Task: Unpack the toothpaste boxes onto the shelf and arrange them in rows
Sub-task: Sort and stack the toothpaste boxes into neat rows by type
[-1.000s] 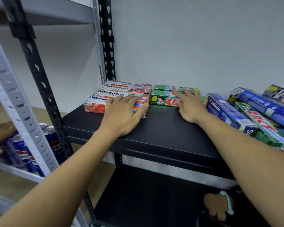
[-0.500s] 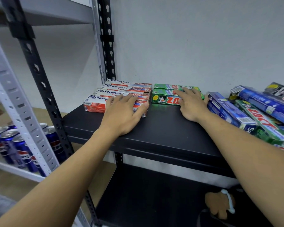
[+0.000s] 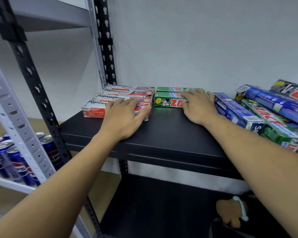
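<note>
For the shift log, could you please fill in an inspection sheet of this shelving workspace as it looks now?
Surface: black shelf, matte board.
Job's things: four Pepsodent boxes in a row at back left; two green boxes beside them.
Clutter: loose pile of blue and green boxes lying askew at right.
Grippers: left hand flat on the front Pepsodent box; right hand flat on the green boxes.
Cables: nothing seen.
Surroundings: Pepsi cans on the grey rack at left; brown object on the lower shelf.
</note>
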Action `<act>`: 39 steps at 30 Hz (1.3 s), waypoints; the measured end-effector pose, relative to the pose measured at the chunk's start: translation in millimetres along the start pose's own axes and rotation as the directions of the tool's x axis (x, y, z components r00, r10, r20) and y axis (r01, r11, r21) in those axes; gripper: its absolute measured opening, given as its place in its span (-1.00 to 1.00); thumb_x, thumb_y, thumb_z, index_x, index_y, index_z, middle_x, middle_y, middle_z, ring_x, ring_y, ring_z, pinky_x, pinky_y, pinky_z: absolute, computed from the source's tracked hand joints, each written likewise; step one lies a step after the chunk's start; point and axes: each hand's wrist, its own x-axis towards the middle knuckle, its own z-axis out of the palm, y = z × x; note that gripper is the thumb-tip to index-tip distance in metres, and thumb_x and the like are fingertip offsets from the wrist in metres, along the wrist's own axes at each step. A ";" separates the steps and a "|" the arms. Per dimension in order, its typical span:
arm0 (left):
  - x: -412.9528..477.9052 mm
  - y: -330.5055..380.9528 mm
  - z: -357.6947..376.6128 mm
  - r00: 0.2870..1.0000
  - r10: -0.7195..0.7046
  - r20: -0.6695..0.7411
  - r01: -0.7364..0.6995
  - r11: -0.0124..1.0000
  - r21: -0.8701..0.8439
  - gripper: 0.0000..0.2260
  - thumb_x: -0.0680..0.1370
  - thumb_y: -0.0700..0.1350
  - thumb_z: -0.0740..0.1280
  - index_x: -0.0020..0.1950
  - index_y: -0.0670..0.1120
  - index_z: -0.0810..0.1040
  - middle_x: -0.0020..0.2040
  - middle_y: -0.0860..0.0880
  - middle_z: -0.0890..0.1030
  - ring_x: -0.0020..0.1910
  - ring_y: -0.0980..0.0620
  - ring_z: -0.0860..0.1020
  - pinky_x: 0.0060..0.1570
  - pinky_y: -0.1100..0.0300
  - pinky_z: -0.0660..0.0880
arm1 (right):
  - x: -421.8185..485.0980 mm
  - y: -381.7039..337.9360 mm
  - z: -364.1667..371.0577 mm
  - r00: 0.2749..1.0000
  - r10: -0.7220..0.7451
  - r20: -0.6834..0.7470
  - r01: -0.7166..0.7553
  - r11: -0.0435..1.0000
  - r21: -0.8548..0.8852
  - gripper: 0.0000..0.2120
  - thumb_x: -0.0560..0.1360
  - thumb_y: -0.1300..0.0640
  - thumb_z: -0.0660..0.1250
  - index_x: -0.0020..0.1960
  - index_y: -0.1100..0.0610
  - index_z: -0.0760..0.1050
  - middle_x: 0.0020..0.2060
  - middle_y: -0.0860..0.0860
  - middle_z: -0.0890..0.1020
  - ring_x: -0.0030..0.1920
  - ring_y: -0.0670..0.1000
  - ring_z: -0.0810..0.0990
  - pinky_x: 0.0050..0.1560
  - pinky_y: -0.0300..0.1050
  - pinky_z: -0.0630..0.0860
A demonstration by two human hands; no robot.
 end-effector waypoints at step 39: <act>-31.4 243.6 13.5 0.969 0.131 0.208 0.019 0.804 -0.594 -0.50 0.56 0.32 0.18 0.47 0.20 0.35 0.33 -0.01 0.54 0.31 -0.04 0.48 0.32 -0.04 0.40 | -233.0 69.4 -125.4 0.925 0.309 -0.221 -0.249 0.932 0.262 -0.63 0.52 -0.03 0.35 0.17 0.11 0.28 -0.05 0.12 0.61 -0.06 0.23 0.59 -0.13 0.10 0.56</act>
